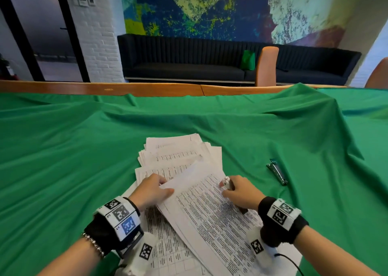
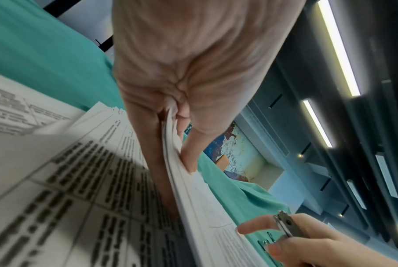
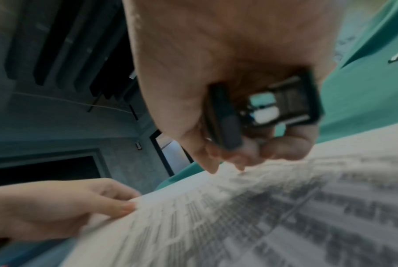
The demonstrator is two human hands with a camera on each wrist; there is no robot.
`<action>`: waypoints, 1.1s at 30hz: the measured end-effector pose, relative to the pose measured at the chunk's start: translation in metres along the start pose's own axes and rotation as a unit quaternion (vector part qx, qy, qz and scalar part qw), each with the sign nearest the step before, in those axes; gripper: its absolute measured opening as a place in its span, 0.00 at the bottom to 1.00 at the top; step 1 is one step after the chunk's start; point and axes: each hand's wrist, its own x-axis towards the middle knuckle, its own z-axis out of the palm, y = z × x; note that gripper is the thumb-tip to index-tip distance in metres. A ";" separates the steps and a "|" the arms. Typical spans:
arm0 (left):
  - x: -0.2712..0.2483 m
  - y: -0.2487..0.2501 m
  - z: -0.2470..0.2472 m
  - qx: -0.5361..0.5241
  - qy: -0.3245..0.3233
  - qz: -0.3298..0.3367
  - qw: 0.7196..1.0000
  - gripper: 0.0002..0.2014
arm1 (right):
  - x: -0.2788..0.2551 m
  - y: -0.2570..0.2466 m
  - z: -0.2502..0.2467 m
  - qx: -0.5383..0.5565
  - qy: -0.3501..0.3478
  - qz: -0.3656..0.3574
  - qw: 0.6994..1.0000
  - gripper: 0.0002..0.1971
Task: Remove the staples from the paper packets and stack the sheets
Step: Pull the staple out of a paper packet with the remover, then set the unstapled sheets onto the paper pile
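Note:
A printed paper packet lies slanted over other sheets on the green cloth. My left hand pinches the packet's upper left edge, thumb on top and fingers underneath; the left wrist view shows the packet edge clamped between them. My right hand grips a black staple remover and rests on the packet's upper right corner. In the right wrist view the staple remover sits inside my curled fingers, just above the page. A loose pile of sheets lies fanned out behind the packet.
A metal stapler lies on the green cloth to the right of the papers. More printed sheets lie under my left wrist. The wooden table edge runs along the back, with chairs and a dark sofa beyond.

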 end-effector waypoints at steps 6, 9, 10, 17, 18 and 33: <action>-0.003 0.000 -0.002 0.014 -0.051 -0.022 0.998 0.22 | -0.007 0.015 -0.003 -0.090 0.009 0.009 0.996 0.11; -0.009 0.001 -0.003 -0.064 -0.082 -0.040 0.994 0.22 | -0.008 0.036 -0.013 -0.120 0.024 0.053 0.991 0.06; -0.011 0.002 -0.004 -0.100 -0.090 -0.051 0.990 0.23 | -0.010 0.042 -0.017 -0.112 0.020 0.067 0.991 0.07; 0.007 0.093 -0.030 -0.189 -0.076 -0.003 0.979 0.19 | -0.029 0.077 -0.043 0.027 0.004 0.133 0.991 0.09; 0.012 0.119 -0.036 -0.173 -0.071 0.018 0.982 0.15 | -0.033 0.081 -0.049 0.064 0.007 0.144 0.987 0.08; 0.012 0.277 -0.118 0.071 0.145 0.248 0.955 0.13 | -0.064 0.121 -0.111 0.210 0.091 0.174 0.958 0.08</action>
